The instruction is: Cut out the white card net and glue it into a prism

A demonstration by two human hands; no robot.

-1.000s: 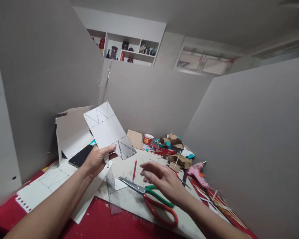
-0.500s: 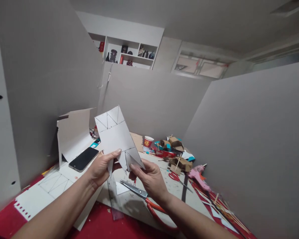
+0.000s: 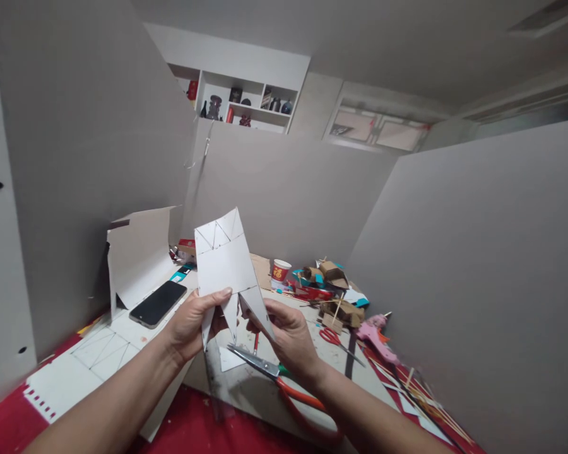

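Observation:
Both hands hold up a white sheet of card above the table. Pencilled zigzag lines run across its top, and its lower edge is cut into pointed teeth. My left hand pinches the lower left part, thumb on the front face. At the lower right, my right hand grips the right-hand tooth, its fingers partly behind the card. Large scissors with orange handles lie below, partly hidden by my right wrist. Close to their tips lies a small white card scrap.
A phone rests on the left, by a folded card stand and a sheet with drawn triangles. Toward the right are a paper cup, small red scissors, cardboard pieces and a pink glue gun. Grey panels surround the table.
The card has shifted slightly right and down and stands more upright. My right thumb has moved off its front face, and the right-hand tooth is bent away from the others.

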